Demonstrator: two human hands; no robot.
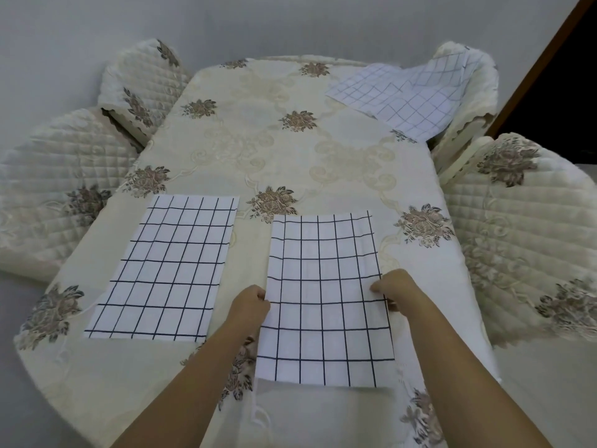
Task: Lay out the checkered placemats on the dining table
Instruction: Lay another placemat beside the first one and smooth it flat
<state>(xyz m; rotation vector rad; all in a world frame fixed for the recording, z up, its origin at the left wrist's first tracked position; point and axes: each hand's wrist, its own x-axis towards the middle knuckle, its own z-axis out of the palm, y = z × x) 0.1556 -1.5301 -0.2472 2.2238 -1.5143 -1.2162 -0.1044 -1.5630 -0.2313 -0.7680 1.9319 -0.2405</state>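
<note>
Mats (pixel 161 266) white with thin navy grid, bench cloth (pixel 258 140) cream with tan scrollwork and brown-grey flower clusters, chair covers (pixel 55 163) same cream, diamond-quilted, same flowers, wall (pixel 80 24) pale grey, door frame (pixel 536 63) brown.

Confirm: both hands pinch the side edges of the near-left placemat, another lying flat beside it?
No. The head view shows the left hand and right hand pinching the near-right placemat; the near-left placemat lies flat beside it, untouched.

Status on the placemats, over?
Left hand, right hand pinch side edges of the near mat. Second mat flat beside it. Spare mats heaped far right, draped onto a chair. Nothing blocks.
</note>
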